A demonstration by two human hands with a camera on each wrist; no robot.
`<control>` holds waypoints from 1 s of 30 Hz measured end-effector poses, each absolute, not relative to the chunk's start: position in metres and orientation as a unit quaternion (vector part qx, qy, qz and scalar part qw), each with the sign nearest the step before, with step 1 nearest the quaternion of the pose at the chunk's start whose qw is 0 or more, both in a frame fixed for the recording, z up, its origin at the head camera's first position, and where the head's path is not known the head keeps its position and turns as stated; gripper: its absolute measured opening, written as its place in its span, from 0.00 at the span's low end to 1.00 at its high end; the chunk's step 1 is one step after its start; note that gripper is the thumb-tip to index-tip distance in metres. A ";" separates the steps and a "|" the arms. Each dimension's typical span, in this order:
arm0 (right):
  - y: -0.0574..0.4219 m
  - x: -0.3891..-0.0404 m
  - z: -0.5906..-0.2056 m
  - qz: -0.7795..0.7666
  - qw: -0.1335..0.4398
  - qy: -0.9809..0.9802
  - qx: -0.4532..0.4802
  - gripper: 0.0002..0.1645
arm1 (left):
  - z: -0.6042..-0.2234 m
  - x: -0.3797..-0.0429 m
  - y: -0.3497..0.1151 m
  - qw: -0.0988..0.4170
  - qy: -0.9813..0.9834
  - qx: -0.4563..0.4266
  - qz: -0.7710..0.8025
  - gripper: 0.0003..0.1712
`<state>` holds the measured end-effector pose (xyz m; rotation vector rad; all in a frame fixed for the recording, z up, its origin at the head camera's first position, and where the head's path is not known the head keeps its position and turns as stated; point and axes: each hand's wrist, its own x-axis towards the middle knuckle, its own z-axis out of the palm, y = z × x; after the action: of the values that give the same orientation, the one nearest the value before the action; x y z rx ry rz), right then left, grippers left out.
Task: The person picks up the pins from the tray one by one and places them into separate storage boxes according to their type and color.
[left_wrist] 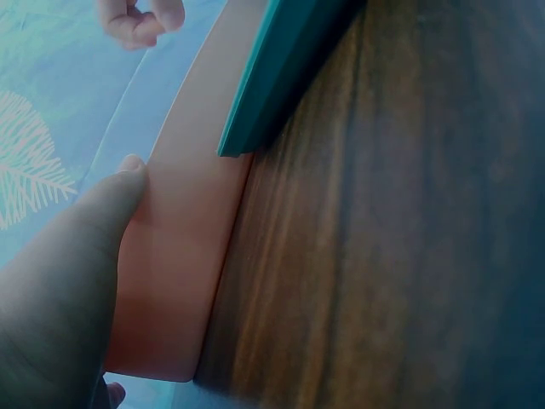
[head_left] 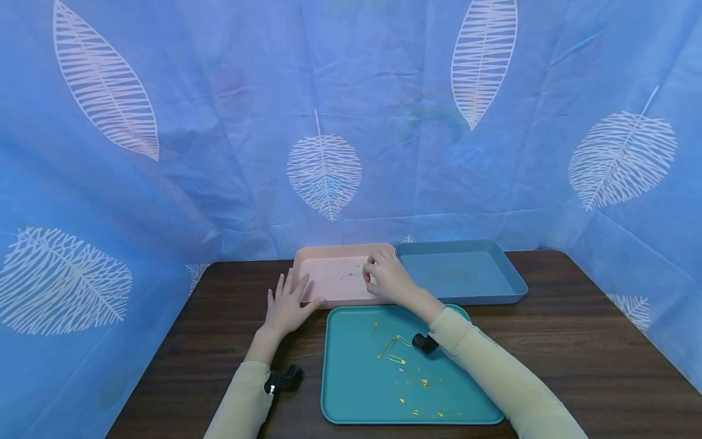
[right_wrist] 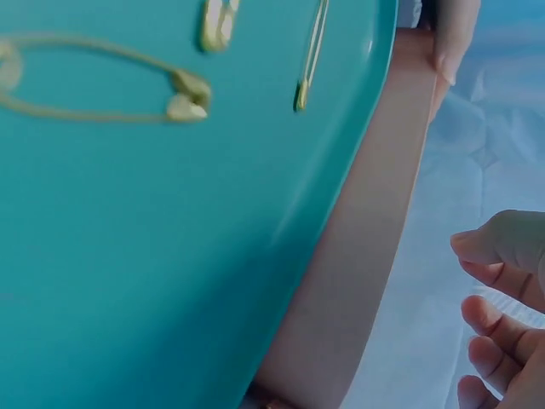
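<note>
My right hand [head_left: 388, 275] hovers over the right part of the pink tray [head_left: 323, 286]. Its fingers are bent, with thumb and forefinger a little apart and nothing visible between them in the right wrist view. Below it, silver safety pins [head_left: 351, 275] lie in the pink tray, partly hidden by the hand. My left hand [head_left: 286, 310] rests at the front left corner of that tray, fingers spread, its thumb [left_wrist: 129, 175] touching the front wall. Gold safety pins [head_left: 396, 358] are scattered over the teal tray [head_left: 351, 390]; one large pin [right_wrist: 94, 77] shows closely in the right wrist view.
A blue tray [head_left: 460, 271] stands right of the pink one, against the curtain side. The teal tray's far edge sits close to the pink tray's front wall. A blue leaf-patterned curtain [head_left: 384, 183] hangs behind the dark wooden table [head_left: 570, 341].
</note>
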<state>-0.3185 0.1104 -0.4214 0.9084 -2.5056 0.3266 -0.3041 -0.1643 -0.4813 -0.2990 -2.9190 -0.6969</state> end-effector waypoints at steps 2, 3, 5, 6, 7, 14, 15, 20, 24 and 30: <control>0.113 -0.312 -0.421 0.129 0.214 -0.914 0.320 0.12 | -0.482 -0.305 -0.164 0.063 -0.966 -0.099 -0.228 0.50; 0.114 -0.308 -0.420 0.137 0.208 -0.916 0.315 0.12 | -0.481 -0.305 -0.164 0.063 -0.967 -0.099 -0.228 0.50; 0.117 -0.302 -0.420 0.151 0.198 -0.919 0.306 0.13 | -0.481 -0.305 -0.164 0.063 -0.966 -0.099 -0.228 0.49; 0.119 -0.299 -0.420 0.156 0.197 -0.919 0.304 0.13 | -0.481 -0.305 -0.164 0.063 -0.966 -0.099 -0.229 0.49; 0.121 -0.296 -0.420 0.163 0.198 -0.918 0.304 0.13 | -0.481 -0.305 -0.164 0.063 -0.966 -0.100 -0.230 0.49; 0.137 -0.282 -0.428 0.191 0.203 -0.913 0.300 0.14 | -0.481 -0.304 -0.164 0.061 -0.967 -0.103 -0.227 0.49; 0.138 -0.280 -0.428 0.191 0.201 -0.913 0.299 0.14 | -0.482 -0.304 -0.164 0.062 -0.967 -0.103 -0.227 0.49; 0.147 -0.269 -0.427 0.191 0.169 -0.924 0.285 0.15 | -0.482 -0.304 -0.164 0.064 -0.966 -0.102 -0.227 0.49; 0.153 -0.260 -0.426 0.191 0.147 -0.931 0.274 0.15 | -0.483 -0.305 -0.164 0.065 -0.966 -0.103 -0.227 0.49; 0.159 -0.248 -0.426 0.215 0.118 -0.931 0.270 0.14 | -0.483 -0.305 -0.164 0.064 -0.965 -0.101 -0.232 0.49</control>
<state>-0.2476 0.1587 -0.4259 0.7910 -2.7233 0.6291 -0.3045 -0.1639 -0.4829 -0.3054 -2.9152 -0.6993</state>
